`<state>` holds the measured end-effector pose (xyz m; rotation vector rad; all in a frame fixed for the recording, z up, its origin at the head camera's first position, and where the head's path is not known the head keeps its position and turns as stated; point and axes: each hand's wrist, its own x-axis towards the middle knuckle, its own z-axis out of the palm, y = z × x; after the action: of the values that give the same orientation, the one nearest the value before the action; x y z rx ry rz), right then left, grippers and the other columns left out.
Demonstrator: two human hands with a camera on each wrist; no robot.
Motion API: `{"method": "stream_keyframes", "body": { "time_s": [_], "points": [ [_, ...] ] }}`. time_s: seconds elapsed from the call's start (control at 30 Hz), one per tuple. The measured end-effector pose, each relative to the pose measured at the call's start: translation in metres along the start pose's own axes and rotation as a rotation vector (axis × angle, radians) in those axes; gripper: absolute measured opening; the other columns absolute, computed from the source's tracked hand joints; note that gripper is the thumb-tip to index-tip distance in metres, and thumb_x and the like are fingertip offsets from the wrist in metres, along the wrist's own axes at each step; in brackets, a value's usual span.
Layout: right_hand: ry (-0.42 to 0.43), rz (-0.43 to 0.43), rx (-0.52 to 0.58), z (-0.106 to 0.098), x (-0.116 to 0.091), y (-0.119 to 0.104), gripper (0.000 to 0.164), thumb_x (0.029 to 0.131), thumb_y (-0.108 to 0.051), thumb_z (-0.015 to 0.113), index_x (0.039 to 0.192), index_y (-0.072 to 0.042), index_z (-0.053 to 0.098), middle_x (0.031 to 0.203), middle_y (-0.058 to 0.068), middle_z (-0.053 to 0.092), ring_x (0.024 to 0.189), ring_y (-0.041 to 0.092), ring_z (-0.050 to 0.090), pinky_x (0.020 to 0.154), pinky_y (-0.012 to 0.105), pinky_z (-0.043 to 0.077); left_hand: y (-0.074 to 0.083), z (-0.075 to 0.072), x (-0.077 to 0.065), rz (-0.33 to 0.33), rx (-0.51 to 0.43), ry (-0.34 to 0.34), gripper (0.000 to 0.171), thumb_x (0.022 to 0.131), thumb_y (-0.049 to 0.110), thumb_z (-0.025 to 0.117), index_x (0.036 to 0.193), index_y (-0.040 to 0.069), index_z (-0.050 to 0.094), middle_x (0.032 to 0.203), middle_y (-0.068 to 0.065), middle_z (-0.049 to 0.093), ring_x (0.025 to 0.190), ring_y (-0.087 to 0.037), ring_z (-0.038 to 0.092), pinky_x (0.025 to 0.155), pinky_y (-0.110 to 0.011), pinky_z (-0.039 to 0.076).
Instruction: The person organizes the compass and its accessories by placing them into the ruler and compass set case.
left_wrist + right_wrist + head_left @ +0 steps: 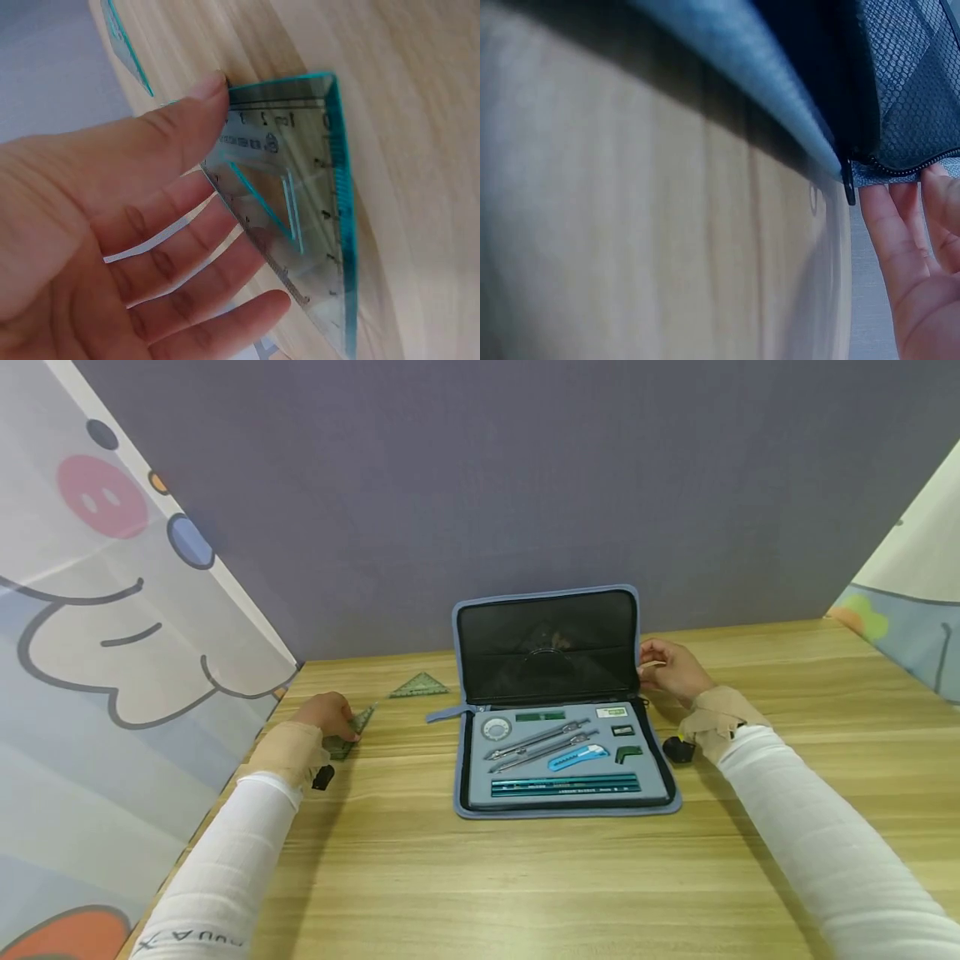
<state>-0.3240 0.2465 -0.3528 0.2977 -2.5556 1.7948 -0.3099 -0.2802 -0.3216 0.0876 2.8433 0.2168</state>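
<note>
My left hand [327, 717] pinches a clear green-edged set square [315, 187] at the table's left side. In the left wrist view the thumb lies on its face and the fingers reach behind it, tilted off the wood. Another set square [420, 686] lies flat farther back. An unzipped blue-edged drawing case [567, 814] lies at the centre, its black mesh lid [547, 643] raised. My right hand [675, 672] grips the lid's right edge, thumb on the zip side and fingers behind. The case tray holds two compasses [540, 750], a blue utility knife [577, 757] and green pencils [566, 785].
Also in the tray are a white round piece [496, 729], an eraser [611, 712], a sharpener [622, 730] and small green pieces [540, 716]. A grey panel [525, 485] stands behind the wooden table [525, 885]. Patterned curtains [112, 635] hang at both sides.
</note>
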Motion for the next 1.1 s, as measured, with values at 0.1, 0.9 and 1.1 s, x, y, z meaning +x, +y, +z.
{"method": "stream_keyframes", "body": {
  "time_s": [0.1, 0.9, 1.1],
  "points": [
    [0.001, -0.009, -0.002, 0.000, -0.001, 0.000, 0.023, 0.088, 0.014, 0.048, 0.110, 0.012, 0.043, 0.091, 0.004, 0.052, 0.073, 0.004, 0.056, 0.068, 0.023, 0.055, 0.001, 0.000, 0.000, 0.002, 0.009, 0.009, 0.050, 0.077, 0.024, 0.078, 0.110, -0.007, 0.058, 0.117, -0.028, 0.057, 0.103, -0.041, 0.055, 0.086, -0.048, 0.048],
    [0.001, -0.013, 0.030, 0.002, 0.002, -0.002, 0.025, 0.088, 0.013, 0.048, 0.112, 0.013, 0.043, 0.092, 0.006, 0.051, 0.074, 0.005, 0.056, 0.067, 0.023, 0.055, 0.041, -0.037, -0.017, 0.215, 0.025, 0.107, 0.007, 0.080, 0.005, 0.070, 0.083, 0.003, 0.065, 0.084, -0.010, 0.064, 0.067, -0.022, 0.057, 0.060, -0.035, 0.048],
    [0.004, 0.000, 0.031, 0.000, 0.001, 0.000, 0.025, 0.088, 0.013, 0.049, 0.112, 0.012, 0.042, 0.093, 0.005, 0.051, 0.075, 0.005, 0.055, 0.067, 0.021, 0.054, 0.069, -0.046, -0.019, 0.297, 0.051, 0.201, 0.005, 0.082, 0.001, 0.065, 0.086, 0.002, 0.067, 0.093, -0.014, 0.066, 0.084, -0.029, 0.061, 0.073, -0.043, 0.050]
  ]
}}
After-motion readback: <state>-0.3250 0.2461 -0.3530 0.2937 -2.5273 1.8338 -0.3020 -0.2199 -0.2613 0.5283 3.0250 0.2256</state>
